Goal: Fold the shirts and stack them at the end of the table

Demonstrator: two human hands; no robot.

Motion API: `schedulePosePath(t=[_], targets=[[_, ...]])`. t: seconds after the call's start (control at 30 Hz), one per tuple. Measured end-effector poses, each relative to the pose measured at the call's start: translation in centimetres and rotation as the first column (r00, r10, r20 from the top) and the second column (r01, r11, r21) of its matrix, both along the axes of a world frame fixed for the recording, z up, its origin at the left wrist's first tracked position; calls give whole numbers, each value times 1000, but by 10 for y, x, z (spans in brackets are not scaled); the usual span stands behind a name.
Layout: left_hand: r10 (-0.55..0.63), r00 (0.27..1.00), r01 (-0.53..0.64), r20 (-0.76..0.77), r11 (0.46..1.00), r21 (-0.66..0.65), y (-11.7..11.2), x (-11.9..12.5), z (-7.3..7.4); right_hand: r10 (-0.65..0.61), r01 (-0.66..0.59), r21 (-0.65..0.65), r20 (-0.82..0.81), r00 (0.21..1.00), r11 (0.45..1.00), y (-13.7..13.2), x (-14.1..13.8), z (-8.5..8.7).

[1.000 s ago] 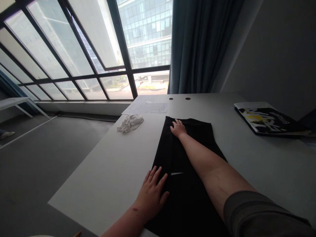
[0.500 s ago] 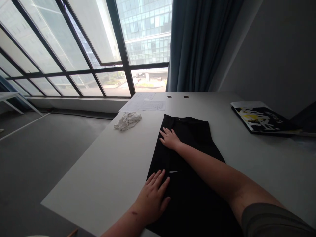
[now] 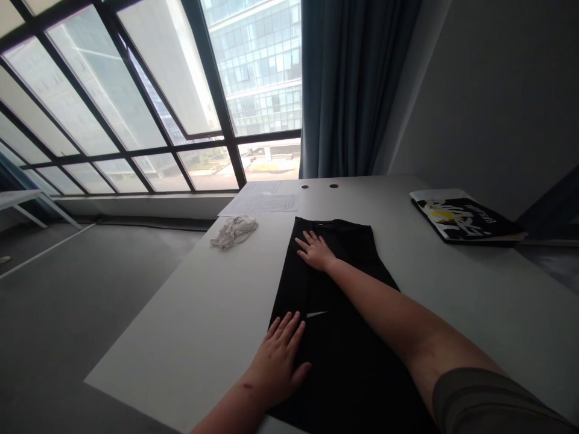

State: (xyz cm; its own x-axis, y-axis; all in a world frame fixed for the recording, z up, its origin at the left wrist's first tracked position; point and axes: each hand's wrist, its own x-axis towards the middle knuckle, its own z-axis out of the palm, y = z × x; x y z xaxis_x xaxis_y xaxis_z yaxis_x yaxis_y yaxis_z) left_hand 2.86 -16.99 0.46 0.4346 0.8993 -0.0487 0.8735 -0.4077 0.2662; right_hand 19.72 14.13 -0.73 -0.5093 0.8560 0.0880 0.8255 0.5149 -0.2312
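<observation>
A black garment with a small white logo lies flat and lengthwise on the white table. My left hand lies flat on its near left edge, fingers stretched out. My right hand reaches further out and rests palm down on the garment's far left part, fingers spread. Neither hand holds anything.
A crumpled white cloth lies on the table to the left of the garment. Paper sheets sit at the far edge, near two cable holes. A folded black printed item lies at the right. Windows and a blue curtain stand behind.
My right hand slid from the garment's far end back toward me and left over the cloth, then stayed about there. My left hand kept its place on the near edge.
</observation>
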Motion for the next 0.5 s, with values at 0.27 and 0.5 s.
schedulePosePath(t=[0.27, 0.5], targets=[[-37, 998, 38, 56, 999, -20, 7, 14, 32, -403, 457, 191, -263, 876, 869, 45, 226, -10], [-650, 757, 652, 63, 757, -31, 39, 132, 54, -213, 223, 61, -141, 967, 973, 32, 255, -16]])
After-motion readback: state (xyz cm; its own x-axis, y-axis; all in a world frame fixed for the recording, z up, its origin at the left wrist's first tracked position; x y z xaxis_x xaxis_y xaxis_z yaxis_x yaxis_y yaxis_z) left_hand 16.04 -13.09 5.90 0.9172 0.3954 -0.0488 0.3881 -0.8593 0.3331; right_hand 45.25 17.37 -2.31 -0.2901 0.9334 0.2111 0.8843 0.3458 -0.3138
